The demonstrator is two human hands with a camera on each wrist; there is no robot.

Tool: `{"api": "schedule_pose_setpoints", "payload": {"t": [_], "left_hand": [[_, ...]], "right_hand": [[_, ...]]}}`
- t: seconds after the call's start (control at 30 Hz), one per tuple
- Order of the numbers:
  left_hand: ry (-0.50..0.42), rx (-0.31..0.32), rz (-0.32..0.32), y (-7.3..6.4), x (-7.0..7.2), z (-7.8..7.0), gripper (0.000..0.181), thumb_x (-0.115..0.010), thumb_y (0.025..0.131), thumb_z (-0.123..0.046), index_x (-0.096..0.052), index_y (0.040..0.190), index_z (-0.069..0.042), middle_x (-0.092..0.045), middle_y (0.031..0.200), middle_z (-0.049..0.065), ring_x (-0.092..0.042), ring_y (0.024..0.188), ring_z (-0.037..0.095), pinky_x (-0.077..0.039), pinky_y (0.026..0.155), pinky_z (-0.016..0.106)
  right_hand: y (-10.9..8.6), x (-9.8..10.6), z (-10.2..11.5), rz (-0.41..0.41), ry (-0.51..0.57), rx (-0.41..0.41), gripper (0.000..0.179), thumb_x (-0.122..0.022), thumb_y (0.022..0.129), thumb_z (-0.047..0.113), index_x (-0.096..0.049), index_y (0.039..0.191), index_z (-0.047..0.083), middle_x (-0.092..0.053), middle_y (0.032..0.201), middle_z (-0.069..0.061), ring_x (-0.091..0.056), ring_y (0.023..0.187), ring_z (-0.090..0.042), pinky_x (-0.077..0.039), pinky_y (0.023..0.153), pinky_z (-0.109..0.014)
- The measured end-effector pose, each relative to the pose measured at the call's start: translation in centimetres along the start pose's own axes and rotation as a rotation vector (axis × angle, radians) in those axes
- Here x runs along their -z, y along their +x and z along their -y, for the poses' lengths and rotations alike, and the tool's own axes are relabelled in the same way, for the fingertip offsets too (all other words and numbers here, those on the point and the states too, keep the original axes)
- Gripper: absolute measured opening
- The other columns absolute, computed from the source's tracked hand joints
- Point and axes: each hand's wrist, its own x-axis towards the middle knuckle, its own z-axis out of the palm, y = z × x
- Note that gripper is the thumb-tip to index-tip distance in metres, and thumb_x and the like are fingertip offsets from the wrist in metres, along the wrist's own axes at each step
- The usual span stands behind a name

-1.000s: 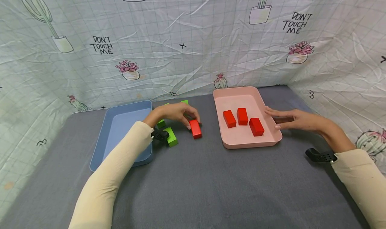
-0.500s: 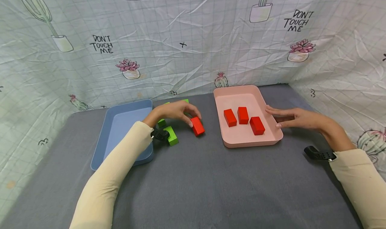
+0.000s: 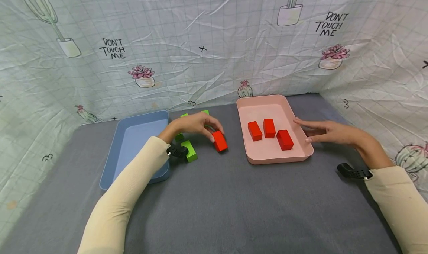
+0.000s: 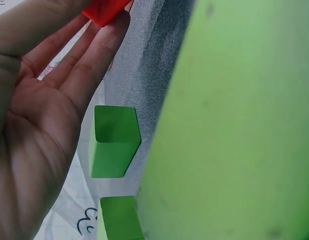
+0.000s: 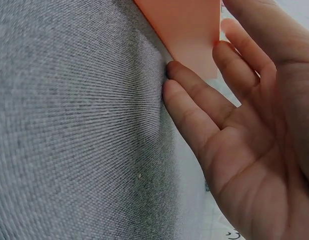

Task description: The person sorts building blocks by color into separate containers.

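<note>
My left hand (image 3: 197,124) pinches a red block (image 3: 220,141) between thumb and fingers, left of the pink tray (image 3: 267,159). In the left wrist view only a corner of that red block (image 4: 105,11) shows at the fingertips. Three other red blocks lie inside the pink tray, one of them a red block (image 3: 284,140) near its right side. My right hand (image 3: 334,132) rests at the tray's right rim, fingers extended, and holds no block. The right wrist view has the fingers (image 5: 194,95) beside the pink tray wall (image 5: 189,30).
Several green blocks lie around and under the left forearm, among them a green block (image 3: 189,151) by the wrist strap. A blue tray (image 3: 112,161) stands to the left, partly hidden by the sleeve. Behind the grey table (image 3: 254,205) hangs a printed cloth (image 3: 187,31).
The red block in the left hand has shifted slightly to the right and tilted since a second ago. The right hand stays at the pink tray's rim.
</note>
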Motion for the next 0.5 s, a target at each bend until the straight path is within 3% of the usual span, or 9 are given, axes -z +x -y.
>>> {"api": "schedule_pose_setpoints", "payload": {"t": [0.13,0.33,0.5], "left_hand": [[-0.004,-0.005,-0.01,-0.06,-0.04,0.01,0.035,-0.08,0.086,-0.004,-0.072,0.121,-0.004,-0.07,0.123,0.009,-0.066,0.116,0.022,-0.053,0.102,0.034],[-0.034,-0.007,-0.044,-0.13,0.01,-0.05,0.036,-0.08,0.087,-0.003,-0.07,0.122,-0.004,-0.069,0.123,0.008,-0.067,0.112,0.022,-0.054,0.1,0.035],[-0.039,-0.025,-0.067,-0.1,0.06,-0.03,0.036,-0.08,0.087,-0.004,-0.071,0.123,-0.005,-0.069,0.124,0.008,-0.067,0.112,0.021,-0.055,0.098,0.036]], "right_hand": [[0.02,0.02,-0.02,0.01,0.011,0.003,0.073,-0.071,0.096,0.034,-0.035,0.16,0.029,-0.02,0.169,-0.007,-0.021,0.151,-0.033,-0.036,0.104,-0.022],[0.13,0.01,-0.12,0.023,0.009,0.016,0.072,-0.07,0.097,0.033,-0.034,0.16,0.029,-0.018,0.169,-0.006,-0.018,0.152,-0.034,-0.034,0.111,-0.04],[0.07,0.0,-0.24,0.02,0.021,0.024,0.071,-0.069,0.098,0.029,-0.035,0.16,0.03,-0.018,0.169,-0.004,-0.018,0.152,-0.032,-0.033,0.1,-0.012]]}}
